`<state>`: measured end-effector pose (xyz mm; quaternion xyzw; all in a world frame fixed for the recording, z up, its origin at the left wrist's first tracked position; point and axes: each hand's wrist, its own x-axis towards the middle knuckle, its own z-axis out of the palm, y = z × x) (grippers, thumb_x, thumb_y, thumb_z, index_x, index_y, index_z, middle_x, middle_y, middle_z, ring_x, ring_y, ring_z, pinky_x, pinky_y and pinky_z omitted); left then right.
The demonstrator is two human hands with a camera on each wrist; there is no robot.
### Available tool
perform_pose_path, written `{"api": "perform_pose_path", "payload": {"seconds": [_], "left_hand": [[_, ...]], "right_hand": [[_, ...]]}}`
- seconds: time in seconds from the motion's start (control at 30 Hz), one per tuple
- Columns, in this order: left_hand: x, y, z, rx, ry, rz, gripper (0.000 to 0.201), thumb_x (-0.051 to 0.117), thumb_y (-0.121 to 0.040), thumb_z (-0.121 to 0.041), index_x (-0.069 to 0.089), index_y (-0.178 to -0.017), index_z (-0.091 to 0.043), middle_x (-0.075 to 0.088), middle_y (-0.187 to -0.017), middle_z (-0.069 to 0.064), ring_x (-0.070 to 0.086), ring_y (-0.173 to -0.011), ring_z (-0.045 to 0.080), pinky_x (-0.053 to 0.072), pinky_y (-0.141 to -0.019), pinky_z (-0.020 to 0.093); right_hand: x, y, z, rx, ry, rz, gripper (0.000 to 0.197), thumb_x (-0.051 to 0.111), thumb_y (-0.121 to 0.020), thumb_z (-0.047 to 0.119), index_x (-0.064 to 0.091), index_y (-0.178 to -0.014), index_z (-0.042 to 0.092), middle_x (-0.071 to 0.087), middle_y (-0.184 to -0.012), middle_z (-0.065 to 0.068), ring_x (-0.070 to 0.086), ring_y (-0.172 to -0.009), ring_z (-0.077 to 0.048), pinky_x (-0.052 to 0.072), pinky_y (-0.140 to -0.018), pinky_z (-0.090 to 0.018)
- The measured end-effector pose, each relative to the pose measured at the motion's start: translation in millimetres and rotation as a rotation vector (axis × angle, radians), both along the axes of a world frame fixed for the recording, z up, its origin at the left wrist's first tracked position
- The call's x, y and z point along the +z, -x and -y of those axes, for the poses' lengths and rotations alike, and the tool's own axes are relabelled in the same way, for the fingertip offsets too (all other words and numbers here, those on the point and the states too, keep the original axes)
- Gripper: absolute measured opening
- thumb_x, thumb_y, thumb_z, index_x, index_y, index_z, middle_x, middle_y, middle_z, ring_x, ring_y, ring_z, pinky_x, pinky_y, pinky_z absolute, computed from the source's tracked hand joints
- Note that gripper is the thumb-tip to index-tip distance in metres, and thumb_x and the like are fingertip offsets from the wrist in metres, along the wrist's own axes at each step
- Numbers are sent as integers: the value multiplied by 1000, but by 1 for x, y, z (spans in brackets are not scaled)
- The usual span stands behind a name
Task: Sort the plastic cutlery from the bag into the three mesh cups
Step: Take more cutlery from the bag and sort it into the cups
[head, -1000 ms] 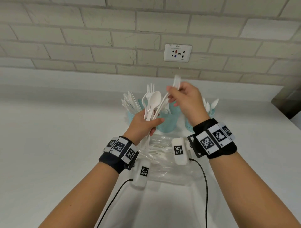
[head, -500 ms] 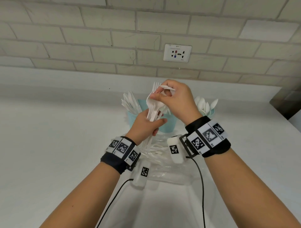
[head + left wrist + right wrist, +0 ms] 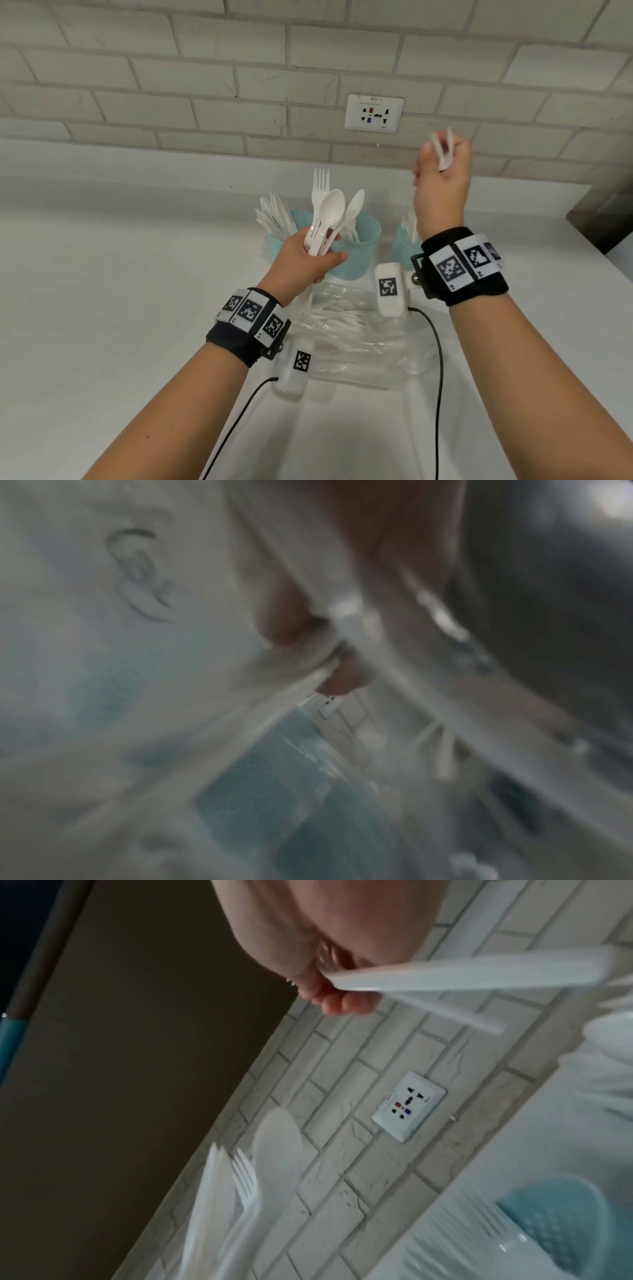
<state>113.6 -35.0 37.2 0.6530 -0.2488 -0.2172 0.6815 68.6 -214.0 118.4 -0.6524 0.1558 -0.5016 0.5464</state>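
Lifting away from the bundle, the right hand [image 3: 442, 185] now sits high in the upper right of the frame, fingers curled round a white piece or two [image 3: 444, 154] that half a second ago it was only plucking from the cluster at centre. That piece is blurred in the head view; the right wrist view shows long flat handles [image 3: 479, 980], but I cannot tell fork, knife or spoon from them. So one more item is out of the bundle and, by my reading, on its way to a cup.

The left hand [image 3: 305, 260] grips the remaining bundle [image 3: 325, 219] at frame centre: a fork and two spoons stand up from the fist.

Three pale blue mesh cups stand in a row on the bench [image 3: 120, 274] behind the hands. The left cup [image 3: 299, 221] is packed with flat white pieces (knives, probably). The middle cup [image 3: 359, 250] holds what look like forks, mostly hidden behind the bundle. The right cup [image 3: 404, 240] is largely hidden by the right wrist, its contents unreadable here.

The clear bag [image 3: 359, 342] lies flat in the lower centre, with more white cutlery inside, so sorting is far from finished.
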Motion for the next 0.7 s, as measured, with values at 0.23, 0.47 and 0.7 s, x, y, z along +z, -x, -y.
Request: {"api": "perform_pose_path", "payload": {"seconds": [0.23, 0.47, 0.7], "left_hand": [[3, 3, 2, -82, -5, -24, 20, 74, -79, -7, 61, -94, -6, 46, -59, 3, 39, -45, 12, 35, -44, 23], [2, 2, -2, -201, -61, 30, 27, 78, -74, -5, 60, -94, -12, 50, -56, -1, 39, -45, 15, 37, -47, 26], [1, 3, -1, -210, -137, 105, 25, 72, -80, -3, 60, -100, -12, 49, -62, 5, 42, -46, 12, 41, -52, 25]], "right_hand": [[-7, -6, -24, 440, -10, -424, 7, 67, -83, 33, 66, -87, 27, 54, -63, 12, 42, -49, -4, 34, -46, -18], [-6, -13, -21, 776, -115, -668, 46, 73, -71, 37, 65, -107, 8, 55, -76, -4, 48, -67, -16, 33, -59, -26], [-10, -8, -16, 686, -43, -586, 8, 62, -88, 22, 69, -92, 24, 73, -89, -1, 61, -73, -12, 40, -52, -19]]}}
